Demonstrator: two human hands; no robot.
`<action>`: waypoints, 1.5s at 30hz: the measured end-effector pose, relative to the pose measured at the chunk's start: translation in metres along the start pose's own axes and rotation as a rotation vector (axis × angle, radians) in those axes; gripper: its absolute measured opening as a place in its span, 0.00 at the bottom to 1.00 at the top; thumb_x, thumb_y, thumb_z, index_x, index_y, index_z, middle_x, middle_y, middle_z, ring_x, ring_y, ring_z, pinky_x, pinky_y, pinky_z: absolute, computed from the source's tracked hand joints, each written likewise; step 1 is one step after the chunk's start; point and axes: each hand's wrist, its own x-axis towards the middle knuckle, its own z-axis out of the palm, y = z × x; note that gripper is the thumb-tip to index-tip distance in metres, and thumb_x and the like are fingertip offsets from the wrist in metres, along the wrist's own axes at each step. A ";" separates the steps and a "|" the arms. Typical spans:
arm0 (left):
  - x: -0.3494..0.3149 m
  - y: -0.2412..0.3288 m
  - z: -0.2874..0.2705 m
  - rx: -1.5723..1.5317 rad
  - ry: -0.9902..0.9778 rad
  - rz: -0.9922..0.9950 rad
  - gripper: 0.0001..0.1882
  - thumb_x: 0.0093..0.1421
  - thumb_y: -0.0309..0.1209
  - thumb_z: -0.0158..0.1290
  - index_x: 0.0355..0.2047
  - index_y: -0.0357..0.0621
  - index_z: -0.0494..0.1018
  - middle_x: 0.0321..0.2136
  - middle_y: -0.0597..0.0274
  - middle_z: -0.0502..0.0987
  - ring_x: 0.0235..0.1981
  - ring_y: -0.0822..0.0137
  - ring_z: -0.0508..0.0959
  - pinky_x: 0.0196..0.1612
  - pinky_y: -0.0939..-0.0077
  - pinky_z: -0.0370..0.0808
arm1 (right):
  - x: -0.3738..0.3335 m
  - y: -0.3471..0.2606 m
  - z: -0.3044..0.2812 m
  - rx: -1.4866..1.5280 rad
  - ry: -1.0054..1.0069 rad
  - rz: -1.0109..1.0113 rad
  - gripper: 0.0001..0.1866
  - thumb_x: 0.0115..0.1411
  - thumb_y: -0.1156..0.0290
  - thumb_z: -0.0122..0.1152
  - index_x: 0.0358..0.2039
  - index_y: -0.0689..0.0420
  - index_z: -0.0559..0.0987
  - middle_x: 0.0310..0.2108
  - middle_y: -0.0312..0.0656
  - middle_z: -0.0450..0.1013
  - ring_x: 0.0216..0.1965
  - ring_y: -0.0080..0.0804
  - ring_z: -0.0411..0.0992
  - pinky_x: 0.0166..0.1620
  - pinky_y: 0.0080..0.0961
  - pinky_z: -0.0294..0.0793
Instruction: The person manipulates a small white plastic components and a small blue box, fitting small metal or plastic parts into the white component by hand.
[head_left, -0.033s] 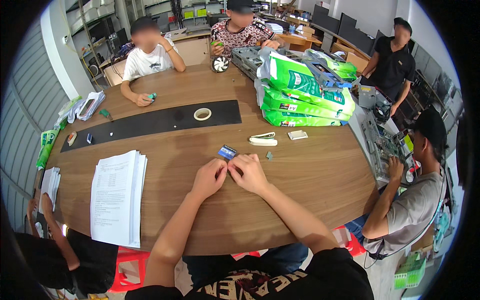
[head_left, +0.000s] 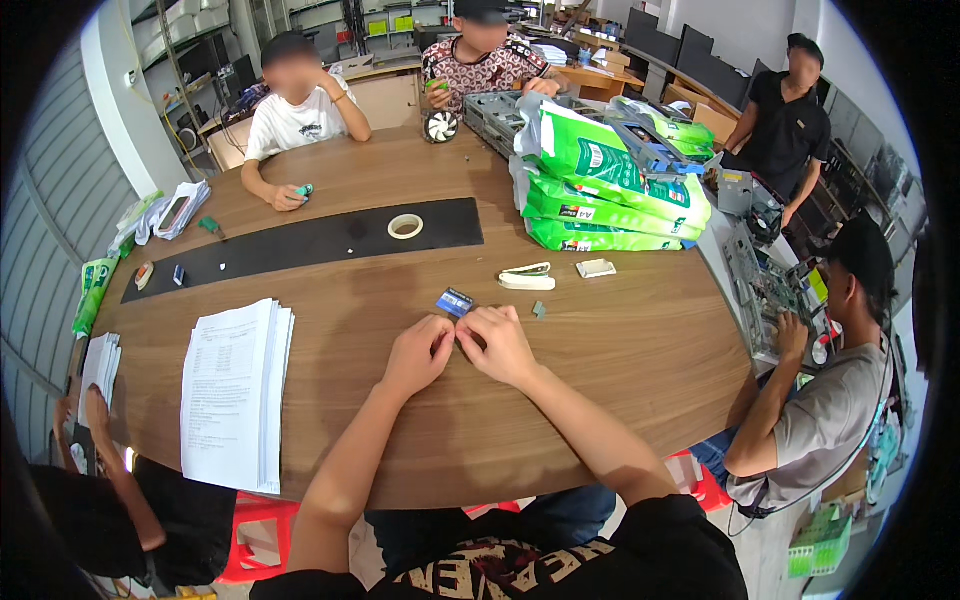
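Note:
Over the wooden table (head_left: pixel 420 450), my left hand (head_left: pixel 418 354) and my right hand (head_left: pixel 497 346) meet at their fingertips. Both are closed in a pinch, and whatever sits between the fingers is too small or hidden to make out. Just beyond the fingertips lies a small blue box (head_left: pixel 455 302), partly covered by the hands. A small grey-green piece (head_left: pixel 539 311) rests a little right of my right hand. Farther off are a white stapler (head_left: pixel 526 277) and a small white open tray or case (head_left: pixel 597 268).
A stack of printed paper (head_left: pixel 232 395) lies to the left. A black mat (head_left: pixel 310 243) crosses the table, bearing a tape roll (head_left: pixel 405 227). Green-wrapped paper packs (head_left: pixel 610 200) are piled at the far right. Several co-workers are around the table, one handling a circuit board (head_left: pixel 770 290).

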 end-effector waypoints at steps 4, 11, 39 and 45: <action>0.001 -0.001 -0.001 0.004 0.001 -0.011 0.03 0.54 0.24 0.51 0.28 0.42 0.68 0.23 0.58 0.70 0.21 0.60 0.72 0.24 0.68 0.68 | 0.001 0.001 0.001 0.020 -0.014 -0.005 0.02 0.51 0.73 0.59 0.25 0.53 0.74 0.24 0.35 0.71 0.30 0.34 0.70 0.40 0.31 0.59; -0.001 -0.002 0.000 -0.011 0.024 -0.042 0.03 0.55 0.24 0.51 0.29 0.42 0.68 0.24 0.57 0.70 0.21 0.59 0.72 0.24 0.69 0.68 | 0.002 -0.001 0.002 0.024 -0.030 -0.013 0.02 0.53 0.73 0.59 0.26 0.53 0.73 0.24 0.36 0.71 0.30 0.34 0.70 0.40 0.30 0.59; -0.001 -0.007 -0.002 -0.149 -0.005 -0.110 0.03 0.54 0.24 0.52 0.27 0.40 0.69 0.20 0.61 0.71 0.19 0.71 0.70 0.24 0.78 0.68 | 0.000 0.002 0.006 0.136 -0.057 0.049 0.05 0.51 0.74 0.60 0.29 0.55 0.73 0.25 0.37 0.70 0.29 0.34 0.70 0.40 0.29 0.61; -0.001 -0.008 0.002 -0.134 0.018 -0.083 0.03 0.54 0.24 0.53 0.28 0.42 0.69 0.21 0.60 0.71 0.19 0.67 0.71 0.24 0.75 0.69 | 0.001 0.004 0.006 0.116 -0.055 0.022 0.04 0.51 0.75 0.59 0.27 0.54 0.72 0.23 0.36 0.71 0.26 0.33 0.69 0.40 0.29 0.60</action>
